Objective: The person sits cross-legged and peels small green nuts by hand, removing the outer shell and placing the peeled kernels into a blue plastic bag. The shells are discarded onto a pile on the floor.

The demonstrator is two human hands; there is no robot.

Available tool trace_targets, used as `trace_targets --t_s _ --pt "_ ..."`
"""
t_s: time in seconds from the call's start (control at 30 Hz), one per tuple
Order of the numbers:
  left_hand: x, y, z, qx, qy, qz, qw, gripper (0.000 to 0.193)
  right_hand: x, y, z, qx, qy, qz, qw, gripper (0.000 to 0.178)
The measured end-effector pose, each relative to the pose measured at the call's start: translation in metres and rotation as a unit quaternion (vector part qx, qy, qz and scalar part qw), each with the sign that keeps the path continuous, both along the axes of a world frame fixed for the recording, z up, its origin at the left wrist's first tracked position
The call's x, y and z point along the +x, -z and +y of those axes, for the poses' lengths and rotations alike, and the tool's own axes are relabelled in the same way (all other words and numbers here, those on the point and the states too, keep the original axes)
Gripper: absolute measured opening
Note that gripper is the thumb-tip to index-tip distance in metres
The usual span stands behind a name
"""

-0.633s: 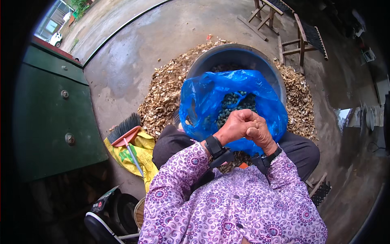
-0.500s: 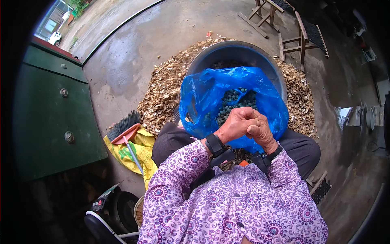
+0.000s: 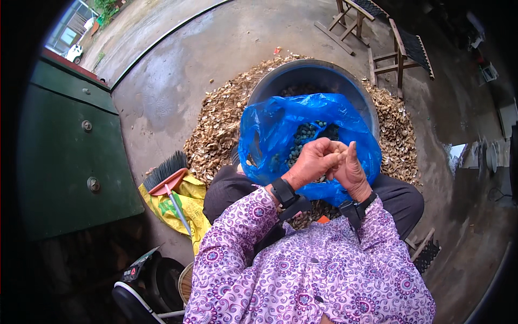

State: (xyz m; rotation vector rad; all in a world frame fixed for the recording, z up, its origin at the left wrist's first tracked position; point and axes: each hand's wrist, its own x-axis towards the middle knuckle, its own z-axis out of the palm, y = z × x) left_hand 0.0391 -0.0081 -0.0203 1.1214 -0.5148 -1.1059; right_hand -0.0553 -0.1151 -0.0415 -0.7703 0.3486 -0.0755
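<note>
My left hand (image 3: 313, 164) is closed in a pinch, with what looks like a tan peanut at its fingertips, largely covered. Against those fingertips, my right hand (image 3: 353, 175) has its fingers curled and its thumb raised upright; whatever its fingers hold is hidden. Beneath both hands a crumpled blue plastic bag (image 3: 264, 121) lies open, with many small dark kernels (image 3: 305, 135) inside it. The bag rests in the near part of a wide metal basin (image 3: 353, 82), between my knees.
Peanut shells (image 3: 216, 121) are heaped around the basin. At left are a broom (image 3: 171, 175), a yellow sack (image 3: 186, 197) and a green metal panel (image 3: 70, 146). Wooden folding stools (image 3: 400, 59) stand at the far right. A round woven container (image 3: 186, 281) sits near the lower left.
My right thumb has lifted away from the left fingers and now points up. The hands have parted slightly at the fingertips. The view has shifted a little.
</note>
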Motion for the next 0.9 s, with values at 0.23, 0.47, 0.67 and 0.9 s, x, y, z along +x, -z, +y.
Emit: trace_targets --t_s 0.23,0.47,0.67,0.9 --pt "0.004 -0.008 0.001 0.029 0.012 0.021 0.999 0.017 -0.005 0.003 -0.009 -0.115 -0.012 -0.001 0.993 0.044" --pt "0.004 -0.003 -0.002 0.017 0.016 0.064 0.998 0.015 -0.003 -0.002 -0.007 -0.109 -0.02 0.024 0.994 0.035" --pt "0.002 0.004 -0.003 0.009 -0.016 0.118 0.993 0.015 0.0 -0.001 -0.003 -0.227 0.058 0.031 0.972 0.027" --pt "-0.002 0.008 -0.002 0.014 -0.034 0.187 0.982 0.02 0.001 -0.002 0.004 -0.354 0.115 0.086 0.924 0.026"
